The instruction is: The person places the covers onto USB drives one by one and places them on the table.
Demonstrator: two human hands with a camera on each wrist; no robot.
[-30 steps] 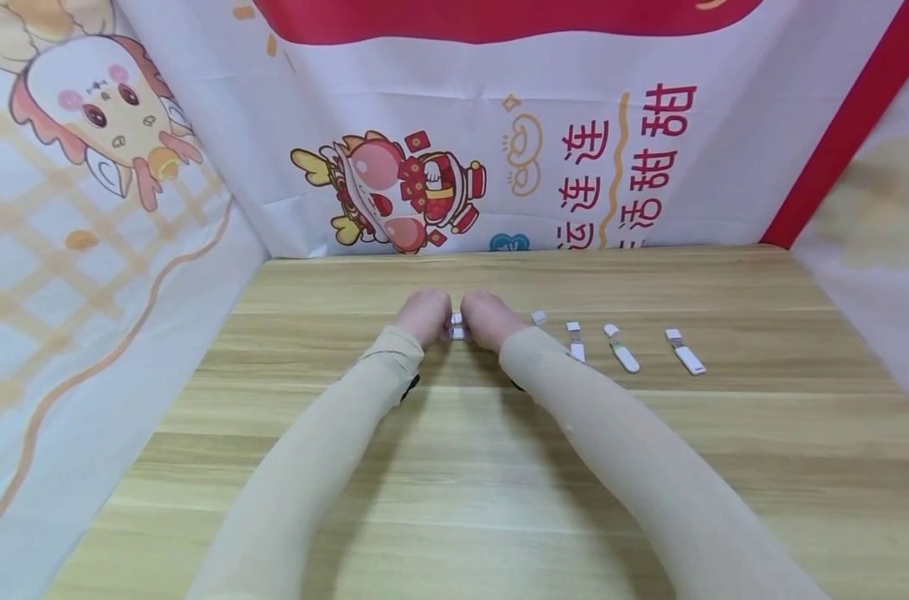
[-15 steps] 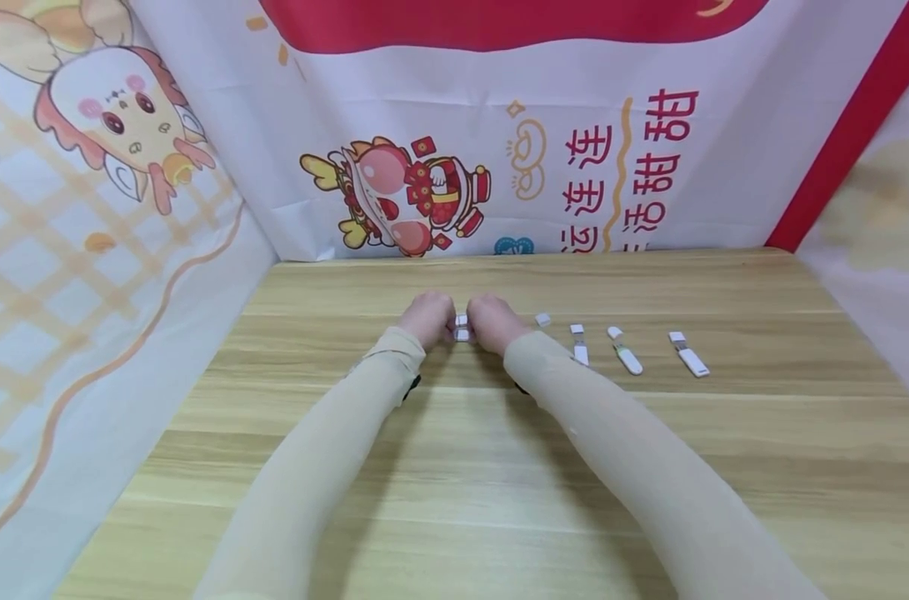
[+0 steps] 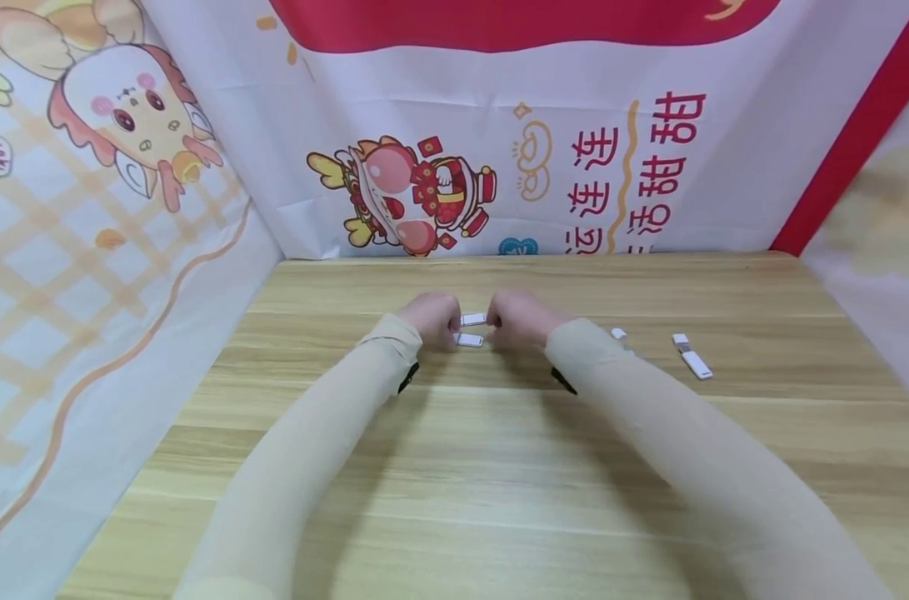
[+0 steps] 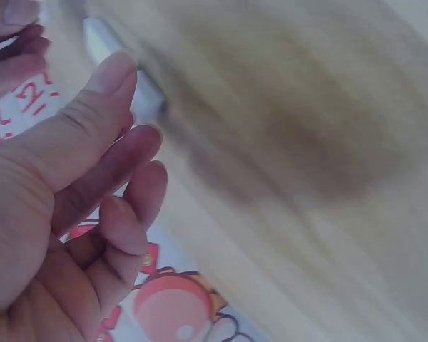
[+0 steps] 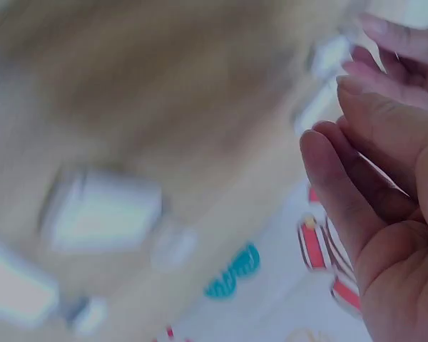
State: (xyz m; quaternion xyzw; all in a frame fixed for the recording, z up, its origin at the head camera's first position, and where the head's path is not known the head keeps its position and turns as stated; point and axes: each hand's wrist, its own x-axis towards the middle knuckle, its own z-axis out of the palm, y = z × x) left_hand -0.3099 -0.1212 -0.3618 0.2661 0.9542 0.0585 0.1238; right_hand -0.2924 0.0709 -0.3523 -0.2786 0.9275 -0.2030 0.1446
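Note:
Two slim white USB sticks, one farther back (image 3: 473,319) and one nearer (image 3: 469,340), lie side by side at mid-table. My left hand (image 3: 433,317) stays at their left ends, fingers loosely bent. In the left wrist view its thumb (image 4: 114,75) overlaps a white USB stick (image 4: 100,39), whose ends show on either side. My right hand (image 3: 521,318) is just right of the sticks, knuckles up. Its thumb and index finger stand apart with nothing between them in the right wrist view.
Right of my right sleeve lies an uncapped white USB stick (image 3: 696,363) with its cap (image 3: 680,339) off its plug. Another white cap (image 3: 618,333) peeks past the sleeve, which hides the pieces around it. A printed cloth (image 3: 544,83) stands at the table's back edge.
My right hand has drawn away to the right from the two USB sticks, uncovering their right ends. Its sleeve now covers pieces seen before. My left hand has hardly moved.

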